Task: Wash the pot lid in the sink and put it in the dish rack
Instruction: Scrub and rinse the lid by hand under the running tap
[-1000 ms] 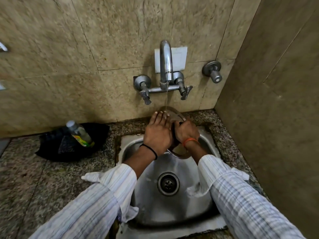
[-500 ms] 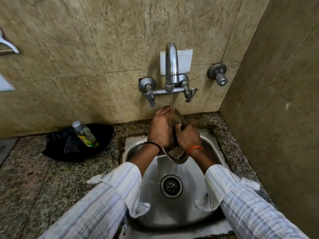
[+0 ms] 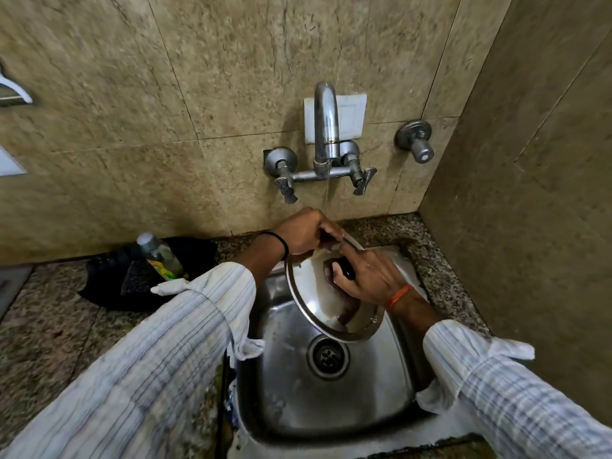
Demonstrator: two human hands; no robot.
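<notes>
Since a moment ago the pot lid [image 3: 326,304] has swung from nearly edge-on between the hands to tilted with its shiny face up toward the camera, and the head has dropped closer, so more of the sink [image 3: 331,402] shows. The lid is held above the basin, its far rim just under the thin stream falling from the tap [image 3: 326,134], its near rim hanging over the drain [image 3: 328,357]. The left hand [image 3: 304,231] is curled closed on the far rim, fingers wrapped over the edge. The right hand [image 3: 367,276] lies on the lid's face, thumb and fingers closed around the dark knob [image 3: 346,271] at its centre. This looks like the washing step, probably rinsing the knob side under the running water; whether any soap is on the steel I cannot tell. A soap bottle [image 3: 160,256] stands in a black tray [image 3: 109,286] on the counter [image 3: 49,329] to the left, well apart from the hands. No dish rack is in view, so the placing step is not yet begun. Next, I judge, the lid wants turning under the stream until both faces run clear, with a firm hold, since wet steel slips, then tipping to drain before it is carried off.
</notes>
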